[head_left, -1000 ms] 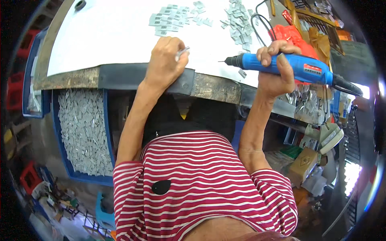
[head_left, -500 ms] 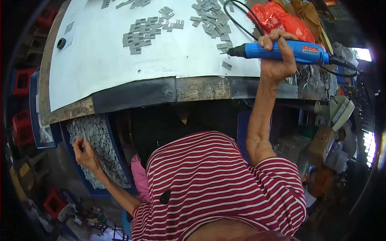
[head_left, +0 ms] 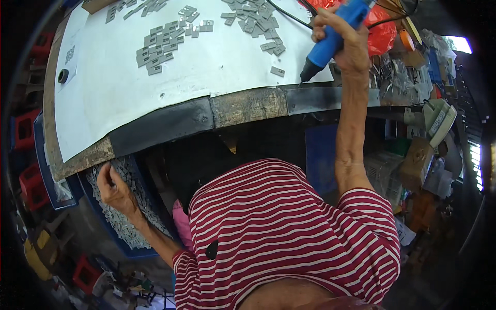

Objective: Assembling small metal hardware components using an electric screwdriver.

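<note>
My right hand (head_left: 354, 49) is wrapped around a blue electric screwdriver (head_left: 324, 50) with a black nose. The tool leans, its thin bit pointing down near the table's front edge at the right. My left hand (head_left: 118, 194) is above a blue bin (head_left: 145, 252) of small grey metal pieces (head_left: 126, 227), left of my body and below the table edge. Its thumb and fingers are bent together; whatever they pinch is too small to make out. One grey rectangular piece (head_left: 277, 71) lies alone on the white table sheet (head_left: 206, 77), left of the bit.
Grey rectangular pieces lie in a group (head_left: 157, 49) and a heap (head_left: 253, 20) farther back. A dark ring (head_left: 63, 76) sits at the table's left. Red plastic bags (head_left: 380, 39) and the tool's black cable are at the back right. Red stools (head_left: 33, 183) stand left.
The screwdriver has swung from nearly level to pointing steeply down, its bit now nearer the table's front edge. My left hand has risen slightly toward the table edge, its fingers drawn closer together.
</note>
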A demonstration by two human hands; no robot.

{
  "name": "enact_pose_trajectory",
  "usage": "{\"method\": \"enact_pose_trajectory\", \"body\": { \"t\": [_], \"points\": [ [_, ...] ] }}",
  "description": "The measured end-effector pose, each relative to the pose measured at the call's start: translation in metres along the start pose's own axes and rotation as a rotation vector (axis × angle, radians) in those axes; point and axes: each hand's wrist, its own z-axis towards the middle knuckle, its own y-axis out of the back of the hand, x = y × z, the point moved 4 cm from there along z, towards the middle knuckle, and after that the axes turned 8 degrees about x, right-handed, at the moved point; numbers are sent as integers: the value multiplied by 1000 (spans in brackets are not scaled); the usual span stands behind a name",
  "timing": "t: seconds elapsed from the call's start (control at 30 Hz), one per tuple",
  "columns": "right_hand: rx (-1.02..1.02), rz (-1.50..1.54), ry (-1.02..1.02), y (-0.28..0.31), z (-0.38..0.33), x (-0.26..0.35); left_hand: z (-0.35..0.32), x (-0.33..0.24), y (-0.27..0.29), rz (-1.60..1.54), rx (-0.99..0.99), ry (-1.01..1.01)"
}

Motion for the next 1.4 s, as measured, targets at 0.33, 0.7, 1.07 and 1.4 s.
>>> {"method": "enact_pose_trajectory", "body": {
  "t": [0.33, 0.7, 1.07, 1.4],
  "points": [
    [101, -178, -456, 30, 22, -47, 28, -76, -33, -54, 147, -171],
    [20, -255, -536, 28, 27, -81, 39, -107, -62, -232, 213, -233],
    [167, -1444, 42, 18, 37, -61, 44, -121, -76, -282, 242, -305],
    [340, -1710, -63, 13, 44, -71, 47, -121, -83, -279, 227, -324]
  ]
}}
